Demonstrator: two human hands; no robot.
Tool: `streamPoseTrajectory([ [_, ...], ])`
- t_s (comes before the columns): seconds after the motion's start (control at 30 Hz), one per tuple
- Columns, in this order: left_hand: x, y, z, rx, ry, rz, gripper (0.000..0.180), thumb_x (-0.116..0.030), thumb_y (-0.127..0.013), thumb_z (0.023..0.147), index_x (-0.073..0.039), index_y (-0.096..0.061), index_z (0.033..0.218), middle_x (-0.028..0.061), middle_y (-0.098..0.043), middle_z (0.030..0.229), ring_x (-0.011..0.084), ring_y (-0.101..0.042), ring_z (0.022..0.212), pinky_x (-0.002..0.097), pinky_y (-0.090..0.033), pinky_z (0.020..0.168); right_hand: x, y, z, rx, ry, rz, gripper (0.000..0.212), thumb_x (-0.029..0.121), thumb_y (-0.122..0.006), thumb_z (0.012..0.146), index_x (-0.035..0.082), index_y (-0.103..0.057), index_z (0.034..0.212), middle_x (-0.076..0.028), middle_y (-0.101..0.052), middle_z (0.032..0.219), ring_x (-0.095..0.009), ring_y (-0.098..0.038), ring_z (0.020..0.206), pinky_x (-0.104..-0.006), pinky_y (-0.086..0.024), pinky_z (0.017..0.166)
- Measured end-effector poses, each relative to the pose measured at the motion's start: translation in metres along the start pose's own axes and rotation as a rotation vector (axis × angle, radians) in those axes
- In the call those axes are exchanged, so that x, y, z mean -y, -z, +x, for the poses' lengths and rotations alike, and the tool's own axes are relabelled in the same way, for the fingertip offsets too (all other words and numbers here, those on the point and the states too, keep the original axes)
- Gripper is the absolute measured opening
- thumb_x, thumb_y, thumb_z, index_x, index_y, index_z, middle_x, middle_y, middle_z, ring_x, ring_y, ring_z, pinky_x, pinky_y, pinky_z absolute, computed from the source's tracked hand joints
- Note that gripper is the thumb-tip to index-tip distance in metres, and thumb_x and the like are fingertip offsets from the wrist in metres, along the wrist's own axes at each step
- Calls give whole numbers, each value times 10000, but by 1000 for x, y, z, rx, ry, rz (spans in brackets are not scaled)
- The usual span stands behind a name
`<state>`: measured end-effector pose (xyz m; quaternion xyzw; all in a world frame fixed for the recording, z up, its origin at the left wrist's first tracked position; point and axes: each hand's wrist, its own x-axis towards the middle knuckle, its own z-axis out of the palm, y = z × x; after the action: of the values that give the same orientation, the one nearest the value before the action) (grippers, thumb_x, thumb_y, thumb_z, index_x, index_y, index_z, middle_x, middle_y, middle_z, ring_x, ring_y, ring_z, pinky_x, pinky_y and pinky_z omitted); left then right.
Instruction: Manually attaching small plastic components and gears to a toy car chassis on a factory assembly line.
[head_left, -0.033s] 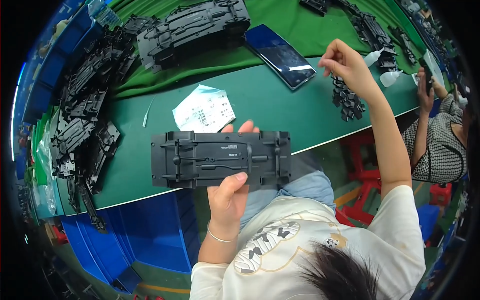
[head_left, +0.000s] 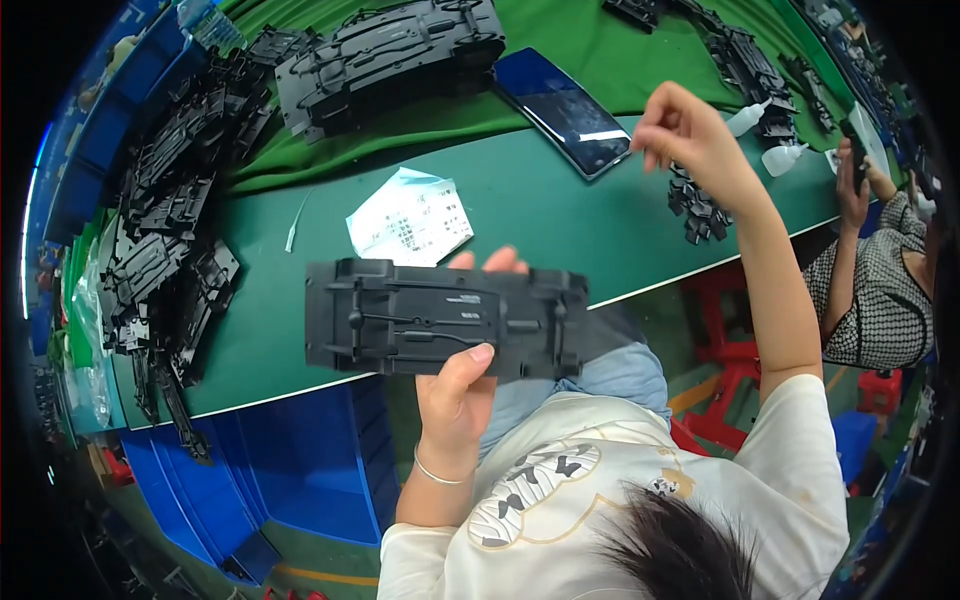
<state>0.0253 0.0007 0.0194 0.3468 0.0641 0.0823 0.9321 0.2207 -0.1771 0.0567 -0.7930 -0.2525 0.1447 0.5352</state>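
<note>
In my left hand is a black plastic toy-car chassis plate, held level above the table's front edge. My thumb presses on its face and the other fingertips show behind its far edge. Slightly blurred, the plate has moulded rods and brackets on it. My right hand is raised at the right, its fingers curled to a pinch by the near corner of a dark tablet-like device. Whatever the pinch holds, if anything, is too small to make out. Small black parts lie piled just below that hand.
A heap of black chassis parts fills the left side. More chassis plates are stacked at the back. A paper slip and white squeeze bottles lie on the table. A blue bin stands below; another person sits at right.
The chassis plate has shifted slightly to the right and tilted a little in my left hand. My right hand has moved very slightly, still pinched.
</note>
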Motion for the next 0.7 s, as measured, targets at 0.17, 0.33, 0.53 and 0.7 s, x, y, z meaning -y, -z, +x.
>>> streamPoseTrajectory([
  [0.17,-2,15,-8,61,129,21,517,-117,-485,672,43,-332,1140,274,-445,1068,342,-470,982,408,-359,861,31,-58,8,288,42,-169,56,47,-559,714,29,-507,703,5,-491,604,-40,-473,543,-172,-347,421],
  [0.33,-6,30,-14,-56,49,49,502,-110,-478,694,52,-318,1142,284,-433,1076,336,-462,994,412,-367,857,39,-83,33,423,208,-387,123,-2,-506,733,11,-573,835,-48,-498,691,-126,-500,556,-236,-405,494],
  [0.53,-6,33,-12,-35,32,21,463,-99,-475,742,55,-296,1140,276,-426,1090,320,-451,1009,400,-353,869,49,-108,38,436,247,-356,116,-27,-513,719,-9,-552,827,-48,-495,672,-111,-495,584,-223,-414,533],
  [0.7,-6,36,-12,-34,64,-17,454,-102,-464,760,51,-281,1147,263,-421,1104,303,-441,1023,393,-341,880,48,-118,42,445,-45,-245,100,-13,-520,720,-18,-525,820,-50,-505,665,-90,-486,619,-212,-421,568],
])
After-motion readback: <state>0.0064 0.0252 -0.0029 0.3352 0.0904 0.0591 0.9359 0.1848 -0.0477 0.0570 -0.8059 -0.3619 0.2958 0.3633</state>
